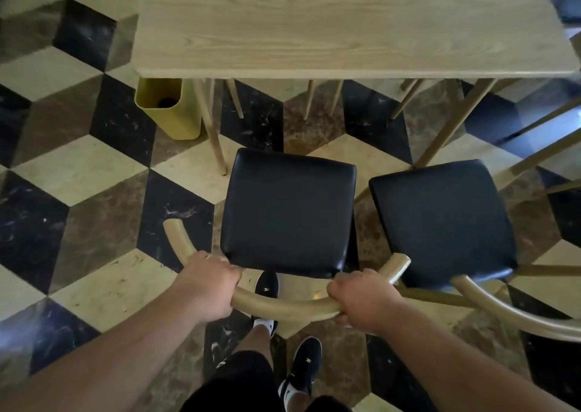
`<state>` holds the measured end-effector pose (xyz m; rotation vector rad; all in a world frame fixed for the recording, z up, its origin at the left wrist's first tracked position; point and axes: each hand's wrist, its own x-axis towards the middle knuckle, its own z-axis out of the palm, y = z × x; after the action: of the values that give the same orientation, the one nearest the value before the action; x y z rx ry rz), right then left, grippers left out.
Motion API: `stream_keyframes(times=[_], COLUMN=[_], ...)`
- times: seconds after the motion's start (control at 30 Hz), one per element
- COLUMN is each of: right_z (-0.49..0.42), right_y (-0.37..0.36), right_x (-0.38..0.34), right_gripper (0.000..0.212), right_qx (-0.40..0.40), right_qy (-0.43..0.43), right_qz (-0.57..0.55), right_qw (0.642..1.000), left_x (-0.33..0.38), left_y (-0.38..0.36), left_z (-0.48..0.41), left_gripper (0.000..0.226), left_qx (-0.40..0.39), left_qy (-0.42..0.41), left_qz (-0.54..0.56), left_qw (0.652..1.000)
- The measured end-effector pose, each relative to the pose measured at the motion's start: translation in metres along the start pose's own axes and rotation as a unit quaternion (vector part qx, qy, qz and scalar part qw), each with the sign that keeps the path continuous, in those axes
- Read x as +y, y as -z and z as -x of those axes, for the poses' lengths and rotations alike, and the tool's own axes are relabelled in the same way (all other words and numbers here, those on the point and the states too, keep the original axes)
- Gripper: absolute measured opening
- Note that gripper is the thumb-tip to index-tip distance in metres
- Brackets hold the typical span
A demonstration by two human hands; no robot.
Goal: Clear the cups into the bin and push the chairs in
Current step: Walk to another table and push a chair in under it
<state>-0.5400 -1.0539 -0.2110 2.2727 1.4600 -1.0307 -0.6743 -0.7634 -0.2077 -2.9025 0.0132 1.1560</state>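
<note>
Cube-patterned floor surrounds wooden table, yellow bin beneath.

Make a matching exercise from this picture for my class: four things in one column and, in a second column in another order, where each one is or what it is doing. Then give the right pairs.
Things:
1. yellow bin
2. left hand
3. second chair
4. table

Places or states:
A. stands unheld to the right of the gripped chair
B. bare wooden top, no cups showing
C. on the floor by the table's near left leg
D. closed round the curved backrest, as is the right hand

Pairs: 1-C, 2-D, 3-A, 4-B
</note>
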Motion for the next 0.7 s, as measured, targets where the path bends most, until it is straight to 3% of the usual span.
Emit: stream_keyframes(times=[0.23, 0.7], right_z=[-0.039, -0.111], right_y=[0.056, 0.14], right_x=[0.049, 0.126], right_gripper=[0.035, 0.038], right_qx=[0.008, 0.028], right_qy=[-0.019, -0.066], right_qz=[0.022, 0.02], right_qw=[1.0, 0.997], left_x=[-0.037, -0.094], left_y=[0.043, 0.11], left_z=[-0.05, -0.135], left_gripper=[0.024, 0.033], left_qx=[-0.013, 0.046], left_qy=[-0.023, -0.059], left_qz=[-0.008, -0.026], left_qw=[1.0, 0.997])
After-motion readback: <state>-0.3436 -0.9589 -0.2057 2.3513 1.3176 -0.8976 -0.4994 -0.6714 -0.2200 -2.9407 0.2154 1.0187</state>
